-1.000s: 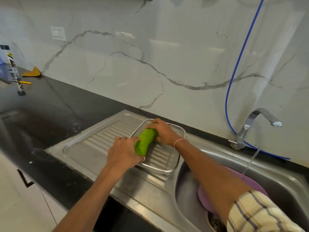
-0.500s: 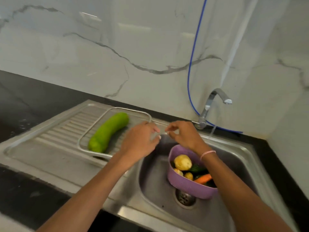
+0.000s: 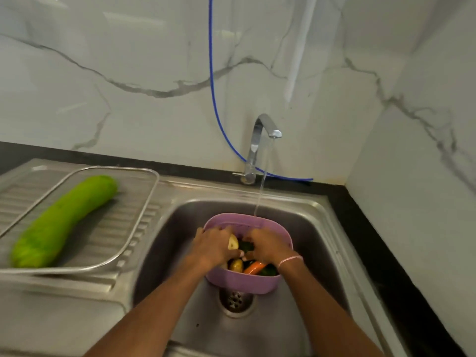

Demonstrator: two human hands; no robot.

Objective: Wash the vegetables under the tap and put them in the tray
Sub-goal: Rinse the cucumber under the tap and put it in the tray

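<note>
A long light-green gourd [image 3: 61, 222] lies diagonally in the clear glass tray [image 3: 152, 191] on the drainboard. In the sink stands a purple basket [image 3: 244, 283] holding a small potato [image 3: 236, 265], a carrot [image 3: 255, 267] and dark green vegetables. Both my hands are inside the basket. My left hand [image 3: 211, 247] grips a pale potato [image 3: 233, 244]. My right hand [image 3: 270, 247] curls over a dark green vegetable [image 3: 246, 246]; its grip is hidden. The tap [image 3: 260, 140] runs, its stream [image 3: 261, 191] falling at the basket's far rim.
The steel sink basin [image 3: 180, 228] has its drain [image 3: 235, 301] just in front of the basket. A blue hose [image 3: 211, 73] runs down the marble wall behind the tap. Black countertop [image 3: 386, 253] borders the sink on the right, with a wall close beyond.
Both hands let go of the gourd in the tray, moved right over the sink and dropped into the purple basket. The view swung right and down.
</note>
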